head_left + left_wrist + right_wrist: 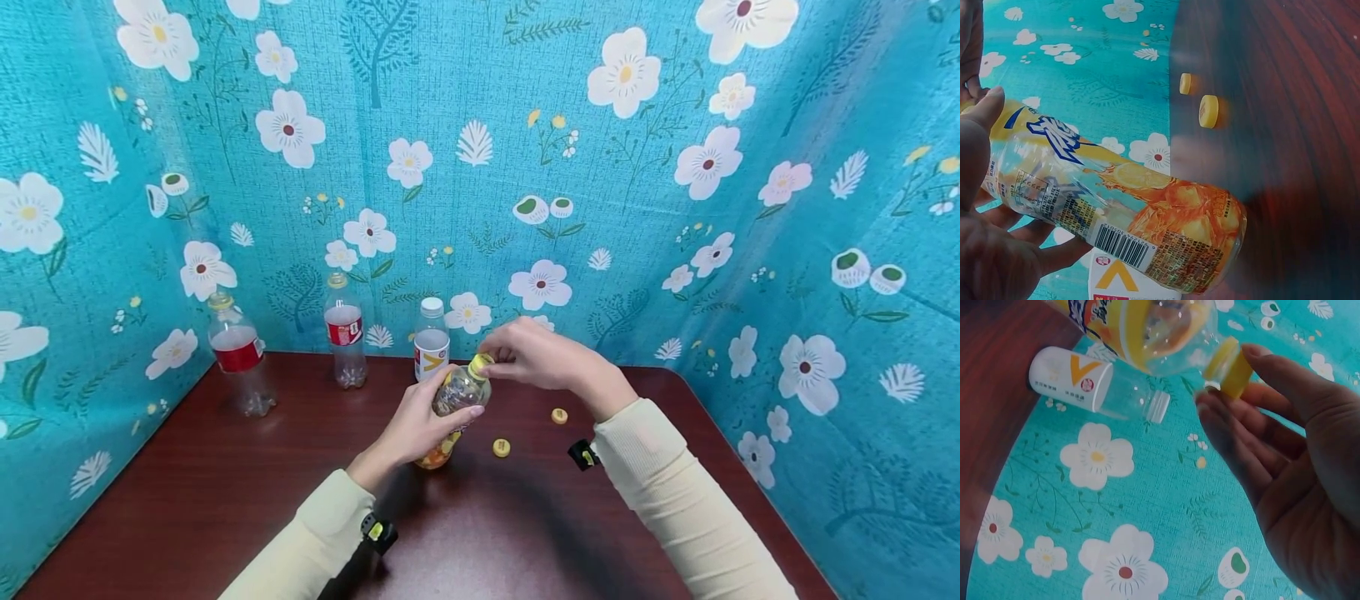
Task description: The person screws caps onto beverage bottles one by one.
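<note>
My left hand grips the upper part of a clear plastic bottle, thumb on one side and fingers round the other. The bottle is tilted, its yellow and orange label showing a lemon slice and ice cubes. At the bottle's mouth, my right hand pinches a yellow cap between thumb and fingers. In the right wrist view the cap sits against the neck; whether it is threaded on I cannot tell. Two loose yellow caps, a nearer one and a farther one, lie on the table right of the bottle.
Behind the held bottle stands a white-capped bottle with a white label. Two red-labelled clear bottles, one in the back and one farther left, stand upright on the dark red-brown table. A blue flowered curtain surrounds the table's back and sides.
</note>
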Demonstrator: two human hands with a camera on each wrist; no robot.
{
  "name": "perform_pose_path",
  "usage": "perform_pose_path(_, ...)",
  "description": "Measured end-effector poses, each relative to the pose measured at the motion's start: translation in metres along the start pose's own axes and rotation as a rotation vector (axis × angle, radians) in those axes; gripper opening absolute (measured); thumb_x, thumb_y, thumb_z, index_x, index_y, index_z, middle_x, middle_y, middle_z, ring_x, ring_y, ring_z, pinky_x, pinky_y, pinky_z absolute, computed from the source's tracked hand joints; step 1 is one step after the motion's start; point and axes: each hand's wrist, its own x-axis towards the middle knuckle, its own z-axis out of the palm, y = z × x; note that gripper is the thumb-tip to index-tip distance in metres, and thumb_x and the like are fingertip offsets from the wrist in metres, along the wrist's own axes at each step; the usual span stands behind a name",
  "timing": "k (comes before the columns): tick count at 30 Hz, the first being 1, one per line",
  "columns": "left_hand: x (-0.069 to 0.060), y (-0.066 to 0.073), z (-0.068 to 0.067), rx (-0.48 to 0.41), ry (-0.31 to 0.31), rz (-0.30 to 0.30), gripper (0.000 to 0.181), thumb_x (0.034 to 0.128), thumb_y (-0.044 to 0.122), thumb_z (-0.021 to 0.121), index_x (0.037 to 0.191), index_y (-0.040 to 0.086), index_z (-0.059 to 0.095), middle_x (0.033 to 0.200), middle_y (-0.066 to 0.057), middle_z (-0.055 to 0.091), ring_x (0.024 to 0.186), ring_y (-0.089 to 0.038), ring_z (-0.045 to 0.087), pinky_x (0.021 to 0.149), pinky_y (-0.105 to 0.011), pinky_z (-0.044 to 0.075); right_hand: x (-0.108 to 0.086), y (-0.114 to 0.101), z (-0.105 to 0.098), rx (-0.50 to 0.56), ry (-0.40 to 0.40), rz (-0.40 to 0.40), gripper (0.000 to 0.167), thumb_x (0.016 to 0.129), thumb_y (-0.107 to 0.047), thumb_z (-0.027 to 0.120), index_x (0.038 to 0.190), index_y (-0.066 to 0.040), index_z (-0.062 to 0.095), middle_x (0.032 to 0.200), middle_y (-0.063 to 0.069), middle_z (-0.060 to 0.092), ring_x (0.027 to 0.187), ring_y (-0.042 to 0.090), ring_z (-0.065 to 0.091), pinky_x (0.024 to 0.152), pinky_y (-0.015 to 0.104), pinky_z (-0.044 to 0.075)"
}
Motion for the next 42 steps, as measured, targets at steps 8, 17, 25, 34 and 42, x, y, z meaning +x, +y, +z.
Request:
perform_pose_path(8,0.002,0.002,0.0,-0.003,0.004,-0.004,0.065,0.0858,0.039,0.084,0.142,0.023,0.055,0.123,0.002,0.067,0.103,-0.015,0.065,0.087,-0.036,0.058,0.002,-0.007,0.005,-0.096,0.061,0.1,0.016,0.097,-0.025,0.073,0.088,-0.012,0.074,0.051,-0.007,0.038,0.042,0.005,0.032,0.046,0.022,0.028)
perform_pose_path(17,0.002,0.001,-0.003,-0.008,-0.009,0.003,0.062,0.0869,0.037,0.083,0.14,0.023,0.056,0.12,0.001,0.068,0.1,-0.015,0.066,0.086,-0.036,0.058,0.003,-0.009,0.006,-0.077,0.019,0.057,0.012,0.099,-0.019,0.07,0.105,-0.009,0.073,0.075,-0.006,0.061,0.061,0.008,0.05,0.057,0.024,0.044)
perform_pose_path(25,0.0,-0.003,-0.006,-0.013,-0.07,-0.006,0.065,0.0888,0.039,0.081,0.145,0.023,0.052,0.127,0.0,0.066,0.106,-0.018,0.065,0.091,-0.039,0.057,-0.001,-0.005,0.001,-0.023,-0.017,-0.02,0.015,0.097,-0.013,0.072,0.11,-0.009,0.077,0.088,-0.003,0.07,0.067,0.009,0.057,0.06,0.024,0.048)
perform_pose_path(34,0.001,-0.004,-0.011,-0.013,-0.117,0.015,0.065,0.0899,0.039,0.08,0.146,0.025,0.051,0.128,-0.001,0.066,0.106,-0.018,0.066,0.091,-0.04,0.057,-0.003,-0.003,-0.004,0.019,-0.047,-0.032,0.023,0.093,-0.008,0.075,0.116,-0.006,0.077,0.106,0.003,0.075,0.087,0.009,0.07,0.075,0.021,0.057)
perform_pose_path(42,0.004,-0.009,-0.02,-0.06,-0.202,-0.002,0.068,0.0902,0.041,0.079,0.149,0.027,0.049,0.131,0.001,0.064,0.11,-0.018,0.065,0.09,-0.039,0.058,-0.001,-0.003,-0.005,0.051,-0.054,-0.039,0.027,0.091,-0.007,0.078,0.118,-0.005,0.077,0.11,0.003,0.076,0.086,0.007,0.069,0.077,0.022,0.058)
